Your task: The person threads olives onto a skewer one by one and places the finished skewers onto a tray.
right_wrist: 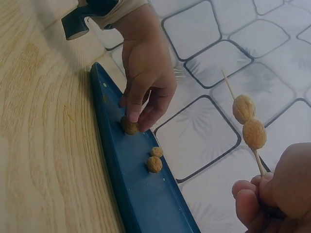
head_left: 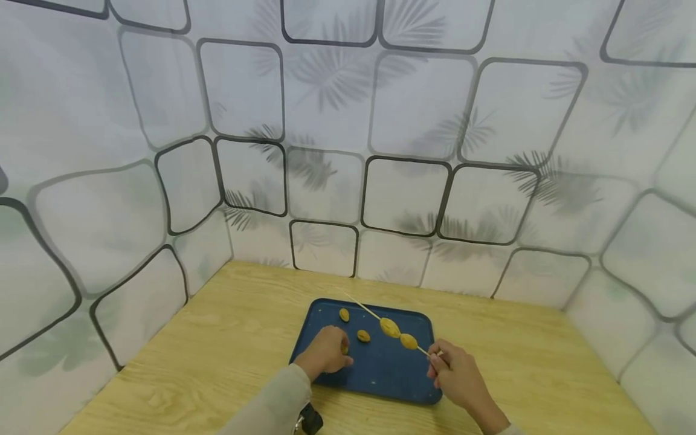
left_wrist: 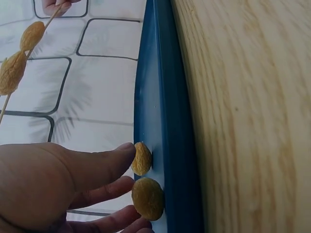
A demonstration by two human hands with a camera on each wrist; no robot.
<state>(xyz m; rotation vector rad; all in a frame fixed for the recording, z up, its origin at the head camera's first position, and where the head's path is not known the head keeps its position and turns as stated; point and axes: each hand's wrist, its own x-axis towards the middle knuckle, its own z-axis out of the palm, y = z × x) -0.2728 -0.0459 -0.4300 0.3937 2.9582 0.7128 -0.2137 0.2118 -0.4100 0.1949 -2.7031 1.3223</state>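
Note:
My right hand [head_left: 459, 373] grips the lower end of a thin wooden skewer [head_left: 365, 307], holding it slanted above the blue tray [head_left: 380, 374]. Two golden-brown, wrinkled food balls [right_wrist: 254, 134] are threaded on it, side by side, and the bare tip sticks out beyond them. Over the tray's left part, my left hand [head_left: 328, 350] reaches down with thumb and fingers spread around a loose food ball [left_wrist: 147, 198]. In the left wrist view a gap shows between the thumb and this ball. Two more loose balls [head_left: 363, 336] [head_left: 344, 315] lie on the tray farther back.
The tray lies on a light wood-grain table [head_left: 217, 338]. A patterned curtain [head_left: 326, 181] stands behind the table and along its sides. A dark strap-on device [head_left: 311, 418] is at the left wrist, below the pale sleeve [head_left: 277, 393].

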